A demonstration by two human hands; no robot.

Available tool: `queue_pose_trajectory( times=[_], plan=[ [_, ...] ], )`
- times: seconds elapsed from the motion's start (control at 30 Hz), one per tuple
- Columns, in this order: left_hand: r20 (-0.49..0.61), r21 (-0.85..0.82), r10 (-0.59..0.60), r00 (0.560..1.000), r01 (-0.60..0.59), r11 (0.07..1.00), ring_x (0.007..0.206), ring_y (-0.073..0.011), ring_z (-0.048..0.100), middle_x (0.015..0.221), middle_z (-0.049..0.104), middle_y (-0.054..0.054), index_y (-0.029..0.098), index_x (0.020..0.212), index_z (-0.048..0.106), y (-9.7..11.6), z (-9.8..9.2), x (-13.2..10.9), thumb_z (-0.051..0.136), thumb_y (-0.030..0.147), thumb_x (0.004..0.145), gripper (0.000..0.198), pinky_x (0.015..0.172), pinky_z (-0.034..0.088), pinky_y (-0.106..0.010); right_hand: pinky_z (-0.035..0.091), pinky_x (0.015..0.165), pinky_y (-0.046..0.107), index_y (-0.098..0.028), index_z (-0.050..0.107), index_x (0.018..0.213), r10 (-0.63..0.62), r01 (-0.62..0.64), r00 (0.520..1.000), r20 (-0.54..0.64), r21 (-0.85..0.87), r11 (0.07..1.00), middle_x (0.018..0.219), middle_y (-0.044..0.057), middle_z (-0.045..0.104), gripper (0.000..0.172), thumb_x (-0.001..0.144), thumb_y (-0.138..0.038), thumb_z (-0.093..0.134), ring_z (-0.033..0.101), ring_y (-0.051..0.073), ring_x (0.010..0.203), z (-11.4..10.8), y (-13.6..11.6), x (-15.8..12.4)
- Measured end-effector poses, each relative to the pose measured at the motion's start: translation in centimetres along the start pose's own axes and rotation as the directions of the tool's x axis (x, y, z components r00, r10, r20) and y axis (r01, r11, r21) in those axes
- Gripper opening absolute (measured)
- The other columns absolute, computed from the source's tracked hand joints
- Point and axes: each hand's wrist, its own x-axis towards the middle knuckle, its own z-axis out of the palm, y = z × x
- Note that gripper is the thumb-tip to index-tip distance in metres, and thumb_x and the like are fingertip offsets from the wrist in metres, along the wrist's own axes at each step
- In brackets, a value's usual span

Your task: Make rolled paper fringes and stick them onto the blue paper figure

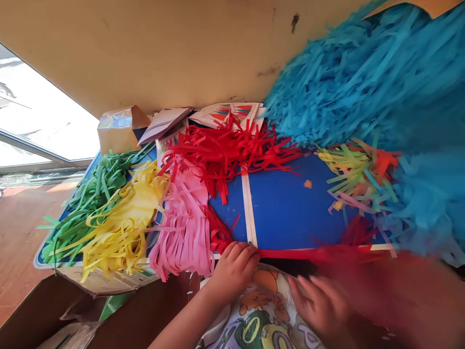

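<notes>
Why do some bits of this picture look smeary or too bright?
In the head view, the right hand and red paper beside it are blurred, probably by movement; the left hand looks fairly sharp; the glass is washed out, likely by daylight.

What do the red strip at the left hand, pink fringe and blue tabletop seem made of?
Red strip: probably matte crepe or tissue paper; thin, though partly blurred. Pink fringe: likely similar matte paper, cut into thin strips. Blue tabletop: smooth, perhaps laminate, from its flat, even colour.
</notes>
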Motion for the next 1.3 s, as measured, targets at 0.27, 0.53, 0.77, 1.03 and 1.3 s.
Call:
queue_pose_trajectory(
  times=[0.27, 0.53, 0.77, 1.03, 1.3],
  plan=[
    [0.059, -0.017, 0.003, 0.998, -0.002, 1.000, 0.083, -0.0176, 0.052, 0.094, 0.063, -0.005, 0.014, 0.093, 0.058, -0.3, -0.1, 0.0, 0.042, 0.014, 0.090, 0.016, 0.077, 0.042, -0.032, 0.034, 0.075, 0.030, -0.022, 0.064, 0.086, -0.028, 0.013, 0.971, 0.237, 0.066, 0.998, 0.074, -0.001, 0.066, 0.014, 0.074, -0.016, 0.067, 0.054, 0.013, 0.074, 2.0, 0.7, 1.9],
    [0.157, 0.111, 0.037, 0.987, -0.055, 0.992, 0.081, -0.0177, 0.051, 0.093, 0.060, -0.004, 0.016, 0.091, 0.056, 0.6, 0.5, 1.8, 0.051, 0.017, 0.085, 0.008, 0.074, 0.039, -0.032, 0.033, 0.076, 0.031, -0.019, 0.063, 0.084, -0.162, 0.121, 0.940, 0.301, 0.149, 0.981, 0.075, 0.000, 0.067, 0.007, 0.078, -0.017, 0.061, 0.053, 0.014, 0.075, 2.2, 2.2, 1.9],
    [0.183, 0.080, 0.102, 0.978, -0.118, 0.990, 0.080, -0.0172, 0.051, 0.090, 0.059, -0.003, 0.017, 0.088, 0.056, 0.0, 0.0, 2.0, 0.048, 0.016, 0.087, 0.008, 0.070, 0.038, -0.031, 0.032, 0.080, 0.032, -0.020, 0.062, 0.077, -0.093, 0.011, 0.907, 0.410, 0.199, 0.980, 0.077, 0.002, 0.065, 0.018, 0.087, -0.020, 0.047, 0.054, 0.014, 0.076, 2.3, 3.4, 1.7],
    [0.021, 0.067, 0.050, 0.999, -0.052, 0.996, 0.086, -0.0158, 0.052, 0.099, 0.062, -0.002, 0.018, 0.087, 0.060, -0.7, -0.7, 0.0, 0.048, 0.016, 0.089, 0.012, 0.076, 0.038, -0.032, 0.032, 0.083, 0.034, -0.022, 0.062, 0.071, -0.079, -0.022, 0.870, 0.486, 0.198, 0.980, 0.083, 0.003, 0.065, 0.030, 0.090, -0.025, 0.039, 0.053, 0.016, 0.081, 2.0, 4.0, 2.8],
    [0.020, 0.105, -0.030, 0.999, 0.028, 0.994, 0.086, -0.0149, 0.053, 0.098, 0.062, -0.001, 0.019, 0.082, 0.062, -0.6, -1.0, 0.3, 0.053, 0.015, 0.085, 0.010, 0.078, 0.039, -0.032, 0.031, 0.080, 0.033, -0.022, 0.062, 0.069, -0.074, -0.019, 0.841, 0.536, 0.166, 0.986, 0.086, 0.003, 0.063, 0.031, 0.089, -0.024, 0.039, 0.052, 0.016, 0.082, 2.1, 4.3, 4.1]
  ],
)
